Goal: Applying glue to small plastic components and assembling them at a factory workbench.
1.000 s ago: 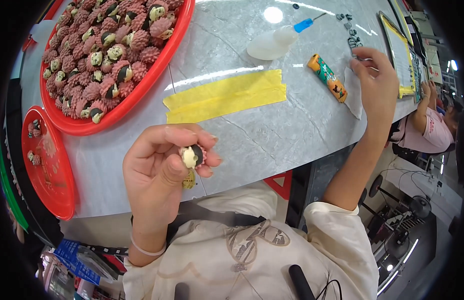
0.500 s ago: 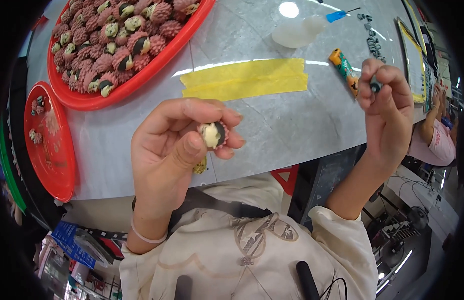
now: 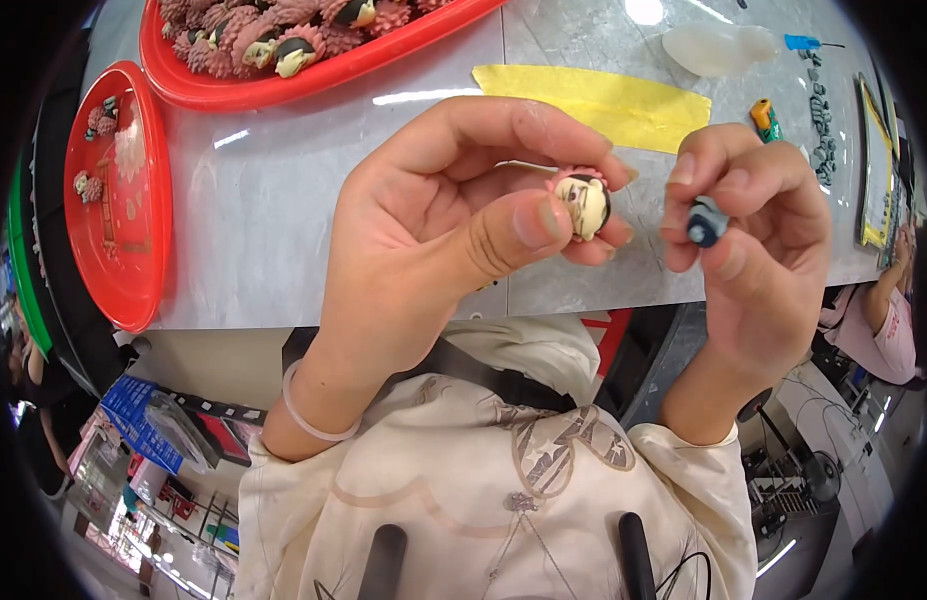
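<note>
Between the thumb and fingers of my left hand [image 3: 414, 230] is a small figurine head [image 3: 584, 203] with a pale face and pink, spiky hair. Its face is turned toward me and part of it lies behind the thumb. Close by on the right, my right hand [image 3: 769, 215] pinches a small grey and dark blue piece [image 3: 707, 222], its round dark end facing me. A narrow gap separates the two parts, both held above the table's front half.
A big red tray [image 3: 314, 88] heaped with similar pink heads stands far left; a smaller red tray [image 3: 134, 270] holds two small figures. Yellow tape [image 3: 634, 108], a white squeeze bottle [image 3: 719, 48] with blue needle tip, an orange-green tube [image 3: 766, 118] and several grey pieces [image 3: 822, 130] lie beyond my hands.
My hands have come closer together, the left moving right and the right moving slightly lower. The head has turned so its face shows. My view has shifted, so table things sit higher and further right.
</note>
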Available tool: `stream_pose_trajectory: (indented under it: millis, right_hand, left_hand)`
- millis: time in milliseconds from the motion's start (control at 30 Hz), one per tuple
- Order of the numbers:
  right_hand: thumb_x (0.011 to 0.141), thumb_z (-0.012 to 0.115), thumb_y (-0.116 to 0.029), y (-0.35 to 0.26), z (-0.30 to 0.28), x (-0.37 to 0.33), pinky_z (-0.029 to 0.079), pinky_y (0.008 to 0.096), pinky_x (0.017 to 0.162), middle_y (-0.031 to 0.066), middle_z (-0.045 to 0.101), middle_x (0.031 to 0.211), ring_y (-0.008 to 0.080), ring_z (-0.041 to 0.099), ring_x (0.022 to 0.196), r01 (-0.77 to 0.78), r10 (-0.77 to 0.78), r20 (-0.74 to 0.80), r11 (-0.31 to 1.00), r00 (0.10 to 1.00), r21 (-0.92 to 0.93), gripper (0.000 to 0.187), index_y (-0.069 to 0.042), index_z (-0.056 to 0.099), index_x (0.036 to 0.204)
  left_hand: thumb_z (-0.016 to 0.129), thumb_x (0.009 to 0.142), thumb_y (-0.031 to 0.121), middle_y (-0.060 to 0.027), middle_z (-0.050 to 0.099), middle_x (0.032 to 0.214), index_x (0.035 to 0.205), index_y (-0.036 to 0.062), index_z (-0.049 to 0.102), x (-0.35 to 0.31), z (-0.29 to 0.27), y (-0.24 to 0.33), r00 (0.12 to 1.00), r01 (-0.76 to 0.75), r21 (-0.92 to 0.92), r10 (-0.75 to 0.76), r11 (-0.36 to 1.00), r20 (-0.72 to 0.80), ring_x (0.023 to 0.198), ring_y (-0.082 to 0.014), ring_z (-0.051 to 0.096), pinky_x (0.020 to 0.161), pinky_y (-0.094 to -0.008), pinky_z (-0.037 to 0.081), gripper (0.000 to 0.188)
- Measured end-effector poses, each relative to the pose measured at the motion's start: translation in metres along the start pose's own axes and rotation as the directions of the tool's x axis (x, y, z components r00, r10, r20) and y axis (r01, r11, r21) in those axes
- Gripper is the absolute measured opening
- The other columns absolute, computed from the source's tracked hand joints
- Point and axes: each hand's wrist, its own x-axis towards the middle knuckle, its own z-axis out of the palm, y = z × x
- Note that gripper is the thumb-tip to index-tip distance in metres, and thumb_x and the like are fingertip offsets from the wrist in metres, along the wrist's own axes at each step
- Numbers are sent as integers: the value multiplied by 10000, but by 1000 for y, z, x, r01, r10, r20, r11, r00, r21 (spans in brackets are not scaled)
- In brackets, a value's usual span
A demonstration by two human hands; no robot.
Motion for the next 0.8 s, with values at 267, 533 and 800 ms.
stream_pose_trajectory:
  millis: [267, 533, 800]
  right_hand:
    - [592, 659, 15, 2, 12, 0, 440, 247, 618, 186, 525, 808, 223, 537, 710, 357, -353, 97, 818, 931, -451, 291, 46, 488, 825]
    - [595, 638, 67, -1, 29, -2, 452, 213, 512, 186, 540, 738, 199, 560, 627, 399, -485, 55, 643, 873, -654, 186, 43, 529, 744]
    - [598, 646, 40, 11, 31, -3, 436, 213, 483, 166, 547, 724, 187, 551, 621, 397, -515, 30, 621, 856, -675, 172, 17, 547, 737]
  left_hand:
    - [623, 702, 310, -143, 538, 888, 943, 0, 456, 0, 6, -1, 996, -30, 2, 30, 1000, -85, 745, -161, 547, 610, -215, 461, 427]
    - [648, 685, 248, -149, 547, 848, 874, 2, 501, 1, 0, -3, 994, -93, 113, 99, 989, -52, 734, -155, 547, 662, -231, 450, 344]
    - [677, 639, 204, -122, 541, 816, 852, -12, 515, -3, 5, 0, 968, -208, 336, 242, 919, -63, 725, -151, 537, 644, -212, 432, 344]
